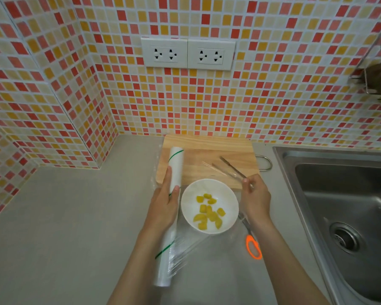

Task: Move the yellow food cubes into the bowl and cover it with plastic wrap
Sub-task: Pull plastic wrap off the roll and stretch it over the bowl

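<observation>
We see the grey bench (64, 216) with a wooden cutting board (207, 155) against its back edge. The plastic wrap roll (172, 216) lies front to back, our left hand (163, 205) gripping its middle. Just right of it, the white bowl (209, 205) holds the yellow food cubes (209, 213). Our right hand (254, 194) pinches the wrap's free edge with curled fingers (248, 180).

No text, label, brand name or number is showing legibly anywhere in this view. The plastic wrap roll (173, 201) is bearing only thin green lines, with no lettering that can be made out. The two wall sockets (187, 53) are displaying plain white faces with pin holes and no readable marking.
</observation>
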`<state>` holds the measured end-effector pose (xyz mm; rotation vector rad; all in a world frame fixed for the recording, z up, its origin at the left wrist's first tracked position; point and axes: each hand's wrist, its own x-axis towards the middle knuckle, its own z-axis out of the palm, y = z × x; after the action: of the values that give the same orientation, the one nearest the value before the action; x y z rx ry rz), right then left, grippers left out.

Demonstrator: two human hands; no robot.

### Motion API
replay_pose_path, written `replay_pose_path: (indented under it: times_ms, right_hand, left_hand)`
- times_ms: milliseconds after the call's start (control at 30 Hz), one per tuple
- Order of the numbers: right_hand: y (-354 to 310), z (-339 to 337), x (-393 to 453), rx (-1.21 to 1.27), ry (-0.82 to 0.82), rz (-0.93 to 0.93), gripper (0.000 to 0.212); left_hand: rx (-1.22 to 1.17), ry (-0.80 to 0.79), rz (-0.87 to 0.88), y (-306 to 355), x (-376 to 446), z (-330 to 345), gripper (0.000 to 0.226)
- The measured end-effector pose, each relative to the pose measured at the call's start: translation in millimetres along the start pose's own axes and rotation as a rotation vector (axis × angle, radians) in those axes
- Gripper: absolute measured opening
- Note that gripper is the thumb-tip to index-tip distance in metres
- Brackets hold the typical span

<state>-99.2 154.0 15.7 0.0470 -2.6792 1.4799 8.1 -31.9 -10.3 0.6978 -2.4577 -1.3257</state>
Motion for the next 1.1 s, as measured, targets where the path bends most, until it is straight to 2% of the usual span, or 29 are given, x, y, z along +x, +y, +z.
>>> replay_pose_path:
  times_ms: [167,400,500,600,733,833,1000,1100]
  right_hand:
    - [22,7,3,0.001,-0.047,0.122,0.018]
    - [38,21,-2,0.258,-0.185,0.304,0.005]
    - [39,19,-2,0.421,-0.302,0.306,0.029]
    - [37,18,-1,0.412,-0.358,0.31,0.025]
    - [38,22,0,0.382,-0.328,0.308,0.016]
    - [42,27,1,0.355,-0.261,0.298,0.035]
    - [47,36,0,0.326,-0.184,0.412,0.055]
    - [47,39,0,0.329,-0.166,0.391,0.044]
  left_hand:
    - [0.081,-0.018,-0.045,-7,3,11,0.056]
    - [0.044,0.009,-0.145,-13,-6,22,0.05]
    - [0.066,-0.021,-0.142,-12,-6,24,0.049]
    - [0.094,-0.047,-0.14,-11,-5,23,0.05]
    - [0.093,-0.056,-0.149,-11,-5,23,0.05]
    - [0.074,-0.053,-0.149,-11,-6,22,0.05]
    - [0.07,-0.051,-0.149,-9,-7,22,0.05]
    - [0.08,-0.049,-0.157,-9,-7,21,0.05]
